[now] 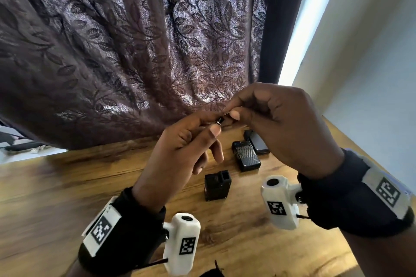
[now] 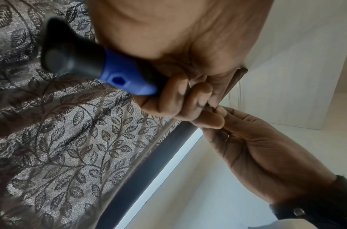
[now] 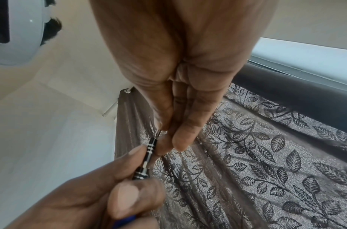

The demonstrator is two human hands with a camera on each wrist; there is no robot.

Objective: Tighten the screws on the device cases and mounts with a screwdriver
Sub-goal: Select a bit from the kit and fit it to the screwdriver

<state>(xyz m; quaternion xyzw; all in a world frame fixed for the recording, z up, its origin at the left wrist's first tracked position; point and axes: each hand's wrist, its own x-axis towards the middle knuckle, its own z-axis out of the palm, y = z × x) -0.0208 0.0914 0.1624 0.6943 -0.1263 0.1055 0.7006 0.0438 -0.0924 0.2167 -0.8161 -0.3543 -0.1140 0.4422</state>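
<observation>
While both hands work above the table, we see a bit being fitted at the tip of the blue-and-black-handled precision screwdriver (image 2: pixel 102 68).

Our left hand (image 1: pixel 180 148) curls around the handle and ringed metal shaft (image 3: pixel 148 155); our right hand (image 1: pixel 276 123) pinches the slim silver bit (image 3: pixel 157 133) at its socket. Three black box-shaped device cases (image 1: pixel 217 185) lie untouched on the wooden table (image 1: pixel 67 186) below. We judge that a loose pinch or a tilted bit could drop it among the cases; a half-seated bit could later slip and strip a screw.
</observation>
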